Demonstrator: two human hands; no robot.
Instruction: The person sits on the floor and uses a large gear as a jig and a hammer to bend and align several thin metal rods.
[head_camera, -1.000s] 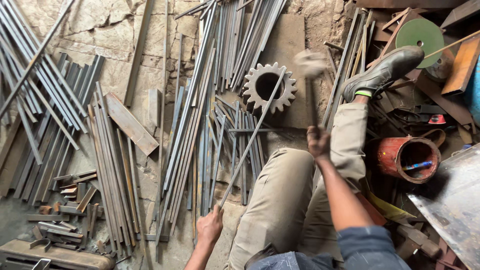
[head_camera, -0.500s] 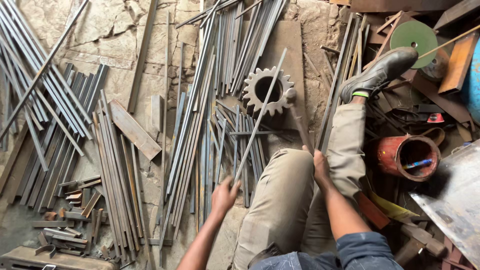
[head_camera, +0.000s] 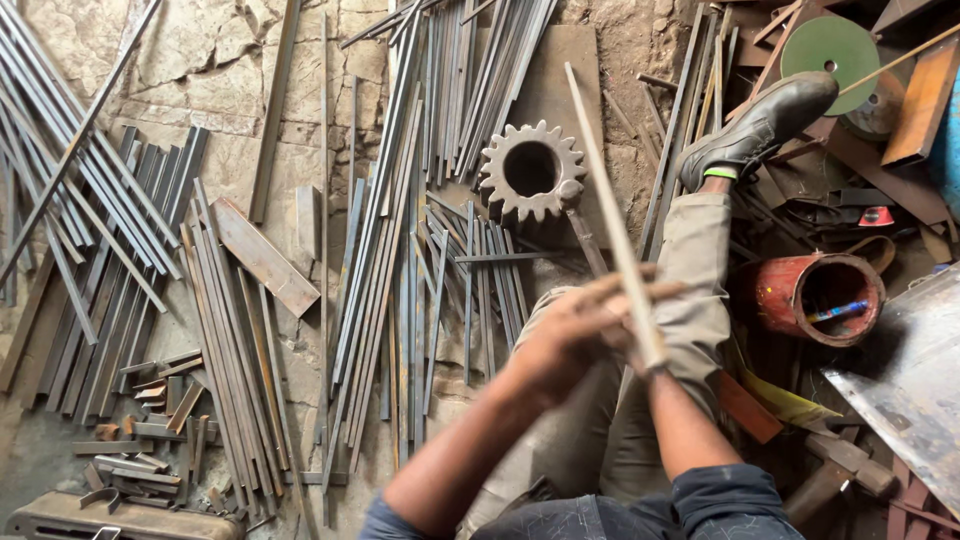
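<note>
Thin metal rod (head_camera: 610, 210) in closed right hand (head_camera: 640, 335), left hand (head_camera: 555, 340) touching, fingers loosely curled.

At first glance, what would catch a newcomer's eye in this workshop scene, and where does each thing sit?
Both hands, the left hand and right hand, meet around a thin metal rod above the person's lap. Just beyond lies a big toothed gear on the stone floor, amid long steel strips. A red can lies at the right.

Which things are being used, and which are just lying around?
In use:
long thin metal rod
left hand
right hand

Lying about:
grey toothed steel gear wheel
rusty red metal can
round green disc
flat steel strips
</note>
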